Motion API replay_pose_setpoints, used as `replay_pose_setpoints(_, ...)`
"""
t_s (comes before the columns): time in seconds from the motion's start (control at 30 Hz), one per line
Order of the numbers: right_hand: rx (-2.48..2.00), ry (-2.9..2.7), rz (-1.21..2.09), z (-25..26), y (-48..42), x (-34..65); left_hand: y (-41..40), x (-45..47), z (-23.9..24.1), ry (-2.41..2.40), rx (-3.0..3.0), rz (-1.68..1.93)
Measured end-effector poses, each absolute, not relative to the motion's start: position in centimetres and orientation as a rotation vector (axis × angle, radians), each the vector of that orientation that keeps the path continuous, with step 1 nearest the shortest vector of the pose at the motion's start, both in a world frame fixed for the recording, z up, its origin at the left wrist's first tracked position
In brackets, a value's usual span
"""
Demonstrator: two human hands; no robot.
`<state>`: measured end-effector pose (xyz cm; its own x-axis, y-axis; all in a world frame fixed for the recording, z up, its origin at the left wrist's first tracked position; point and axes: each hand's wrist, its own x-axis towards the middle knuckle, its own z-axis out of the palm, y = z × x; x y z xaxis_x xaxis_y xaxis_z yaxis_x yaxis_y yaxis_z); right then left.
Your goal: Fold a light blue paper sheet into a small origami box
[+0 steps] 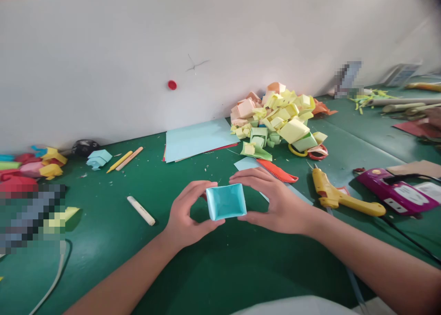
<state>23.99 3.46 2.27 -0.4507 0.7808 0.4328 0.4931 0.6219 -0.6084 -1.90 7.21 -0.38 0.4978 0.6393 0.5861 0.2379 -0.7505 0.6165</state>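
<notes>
A small light-blue paper box [226,203] is held between both hands, its open top facing me and its inside bare. My left hand [188,214] is closed around its left side, with fingers at the far edge and thumb at the near edge. On the opposite side, my right hand [272,197] grips the box the same way, between fingers and thumb. Beyond the right hand lie a red-orange cutter-like tool [277,171] and a piece of light-blue paper [246,163], partly covered by the hand. A white glue-stick-like rod [141,210] rests left of my left hand.
Folded yellow, peach and green paper pieces [282,115] are heaped against the white wall, beside light-blue sheets [198,139]. Scissors [317,152] lie before the heap. At right are a yellow glue gun [332,191] with its cord and a purple power strip [396,191]. Two pencils [124,160] lie left.
</notes>
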Motion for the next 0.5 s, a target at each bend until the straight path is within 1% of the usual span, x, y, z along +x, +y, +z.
replay_pose_setpoints(0.5,-0.984,-2.134,0.529,2.26,3.55,24.17,7.28,-1.97,-0.25,0.758,2.348,1.128)
